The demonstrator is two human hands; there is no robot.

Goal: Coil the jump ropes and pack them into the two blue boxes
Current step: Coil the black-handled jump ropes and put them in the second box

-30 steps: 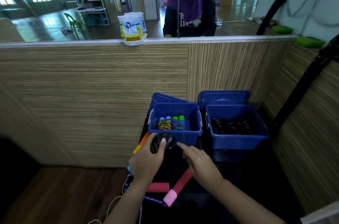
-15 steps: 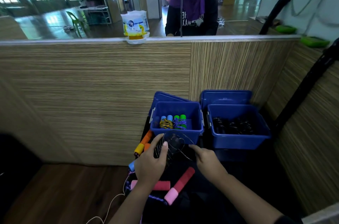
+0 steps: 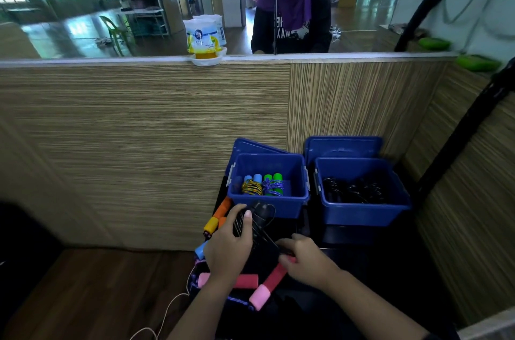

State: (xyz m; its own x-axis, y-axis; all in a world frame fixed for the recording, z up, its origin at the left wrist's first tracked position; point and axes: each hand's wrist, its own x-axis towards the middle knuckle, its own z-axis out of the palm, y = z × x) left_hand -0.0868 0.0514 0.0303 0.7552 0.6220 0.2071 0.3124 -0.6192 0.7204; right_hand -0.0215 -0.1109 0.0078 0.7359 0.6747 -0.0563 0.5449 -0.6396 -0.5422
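Two blue boxes stand side by side on a black surface. The left blue box point(image 3: 267, 204) holds two coiled ropes with blue and green handles point(image 3: 263, 185). Dark coiled ropes point(image 3: 352, 190) lie in the right blue box point(image 3: 365, 212). My left hand point(image 3: 230, 246) grips a black jump rope point(image 3: 257, 221) by its handles and coil, just in front of the left box. My right hand point(image 3: 305, 263) pinches the black cord of that rope lower down. Pink-handled rope point(image 3: 264, 282) lies under my hands, and orange-yellow handles point(image 3: 217, 218) lie to the left.
The boxes' blue lids point(image 3: 344, 146) lean behind them against a wood-grain wall point(image 3: 139, 144). A mirror above shows a person with a headset. A white tub point(image 3: 204, 38) sits on the ledge. A black pole point(image 3: 462, 130) slants at right. Wooden floor point(image 3: 83, 289) lies left.
My left hand has closed round the black rope and its coil has tightened. My right hand drew back toward me along the cord, from near the box front to above the pink handle.
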